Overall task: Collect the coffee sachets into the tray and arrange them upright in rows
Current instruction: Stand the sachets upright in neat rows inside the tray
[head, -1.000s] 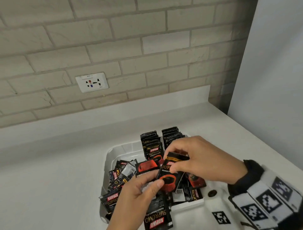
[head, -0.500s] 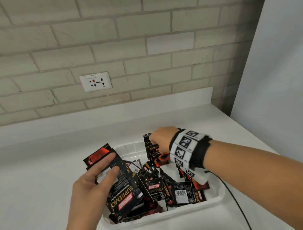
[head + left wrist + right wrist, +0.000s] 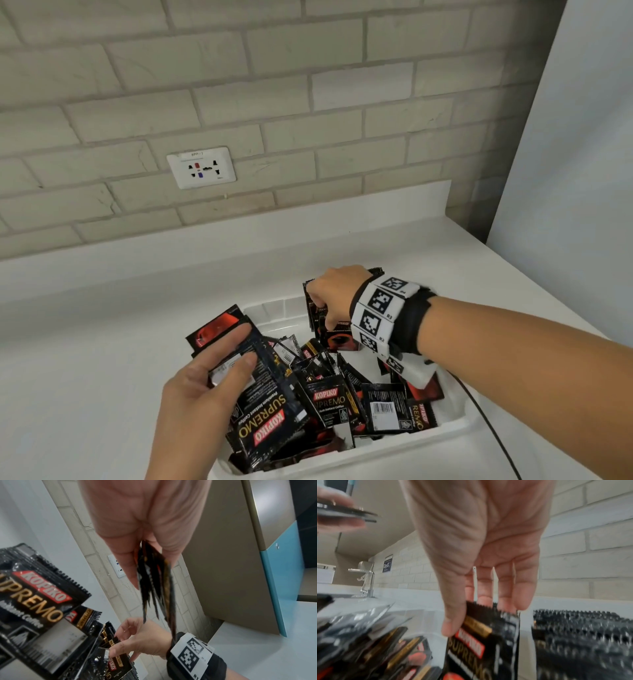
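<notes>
Sachets: loose black coffee sachets (image 3: pixel 342 394) heaped lower centre in the white tray (image 3: pixel 455 425).
Right hand: right hand (image 3: pixel 334 294) pinches one sachet (image 3: pixel 488 635) by its top edge, standing it against the upright rows (image 3: pixel 582 635) at the tray's far end.
Left hand: left hand (image 3: pixel 202 397) clamps a fanned stack (image 3: pixel 260 387).
Change: a second ago both hands met over the heap; now they are apart, so one more sachet joins the rows.
Since half a second: nearly the same pose.

Sachets (image 3: pixel 327 404) read "KOPIKO SUPREMO"; wall sign (image 3: pixel 387 565) reads "CityGO".
</notes>
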Tool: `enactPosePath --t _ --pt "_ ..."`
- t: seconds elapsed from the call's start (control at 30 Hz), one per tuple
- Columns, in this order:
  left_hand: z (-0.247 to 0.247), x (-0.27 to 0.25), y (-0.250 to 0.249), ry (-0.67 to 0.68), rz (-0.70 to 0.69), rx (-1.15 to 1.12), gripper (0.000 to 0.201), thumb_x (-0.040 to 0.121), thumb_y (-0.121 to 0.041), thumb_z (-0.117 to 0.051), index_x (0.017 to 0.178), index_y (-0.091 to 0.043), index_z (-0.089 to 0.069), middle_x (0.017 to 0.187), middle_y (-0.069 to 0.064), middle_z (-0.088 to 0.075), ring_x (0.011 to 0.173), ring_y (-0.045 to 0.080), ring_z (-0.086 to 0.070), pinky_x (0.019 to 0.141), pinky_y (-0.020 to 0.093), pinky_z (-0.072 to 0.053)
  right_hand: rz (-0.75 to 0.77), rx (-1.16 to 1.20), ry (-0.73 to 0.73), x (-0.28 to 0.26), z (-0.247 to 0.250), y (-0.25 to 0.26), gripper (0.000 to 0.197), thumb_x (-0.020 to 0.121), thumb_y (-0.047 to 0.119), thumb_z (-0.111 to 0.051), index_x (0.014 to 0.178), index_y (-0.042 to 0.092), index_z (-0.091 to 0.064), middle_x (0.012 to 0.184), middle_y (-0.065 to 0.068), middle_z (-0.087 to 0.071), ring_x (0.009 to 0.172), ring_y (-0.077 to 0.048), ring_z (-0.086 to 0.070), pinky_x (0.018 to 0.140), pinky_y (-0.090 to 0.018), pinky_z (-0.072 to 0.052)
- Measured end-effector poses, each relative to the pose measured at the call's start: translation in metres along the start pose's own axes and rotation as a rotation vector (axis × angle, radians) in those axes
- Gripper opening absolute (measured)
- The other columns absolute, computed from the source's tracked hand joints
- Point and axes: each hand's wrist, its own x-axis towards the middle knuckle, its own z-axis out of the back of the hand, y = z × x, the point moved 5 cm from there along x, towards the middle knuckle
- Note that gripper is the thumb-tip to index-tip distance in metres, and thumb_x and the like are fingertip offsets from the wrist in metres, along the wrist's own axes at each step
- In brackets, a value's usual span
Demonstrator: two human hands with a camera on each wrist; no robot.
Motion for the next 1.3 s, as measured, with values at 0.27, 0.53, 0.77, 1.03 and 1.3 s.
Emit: enactPosePath --t 0.27,0.53,0.77,1.03,1.3 --pt "-0.012 0.003 0.006 0.088 0.075 0.041 0.056 0.086 0.009 -0.051 0.087 -0.043 -0.074 0.082 0.020 -0.072 0.079 0.035 -0.053 0.087 0.062 -0.044 -0.017 0.038 -0.021 -0.010 0.006 -0.015 0.029 0.080 0.020 -0.069 0.106 0.013 -0.057 0.108 -0.004 -0.058 0.087 -0.020 -0.056 0.064 -0.028 -0.040" --pt "-0.014 -0.001 0.004 0.126 0.060 0.066 0.054 0.087 0.011 -0.047 0.099 -0.036 -0.071 0.077 0.007 -0.074 0.074 0.032 -0.061 0.078 0.051 -0.053 0.009 0.237 -0.076 -0.001 0.006 -0.008 0.018 0.082 0.011 -0.066 0.098 0.012 -0.058 0.102 -0.004 -0.059 0.086 -0.020 -0.056 0.071 -0.029 -0.045" --pt "-0.028 0.005 -0.002 0.074 -0.064 -0.133 0.070 0.082 0.010 -0.057 0.112 -0.053 -0.053 0.102 -0.013 -0.071 0.086 0.017 -0.069 0.068 0.033 -0.055 0.032 0.855 -0.243 -0.066 0.036 0.008 0.017 0.084 0.036 -0.063 0.089 0.022 -0.056 0.078 0.011 -0.056 0.066 -0.003 -0.055 0.056 -0.012 -0.046" --pt "-0.061 0.002 -0.007 0.076 -0.133 -0.174 0.100 0.068 0.002 -0.068 0.134 -0.055 -0.017 0.102 -0.016 -0.070 0.097 0.006 -0.067 0.079 0.025 -0.055 -0.050 1.486 -0.275 -0.110 -0.025 0.024 0.033 0.079 0.011 -0.071 0.103 0.025 -0.053 0.093 0.005 -0.068 0.074 -0.007 -0.068 0.051 -0.023 -0.054" --pt "-0.069 -0.006 0.000 0.177 0.033 -0.126 0.076 0.095 0.004 -0.039 0.139 -0.052 -0.013 0.054 -0.010 -0.061 0.050 0.006 -0.056 0.073 0.042 -0.050 -0.118 1.788 -0.270 -0.123 -0.047 0.013 0.025 0.081 0.005 -0.066 0.102 0.016 -0.058 0.088 0.000 -0.069 0.070 -0.010 -0.067 0.048 -0.020 -0.052"
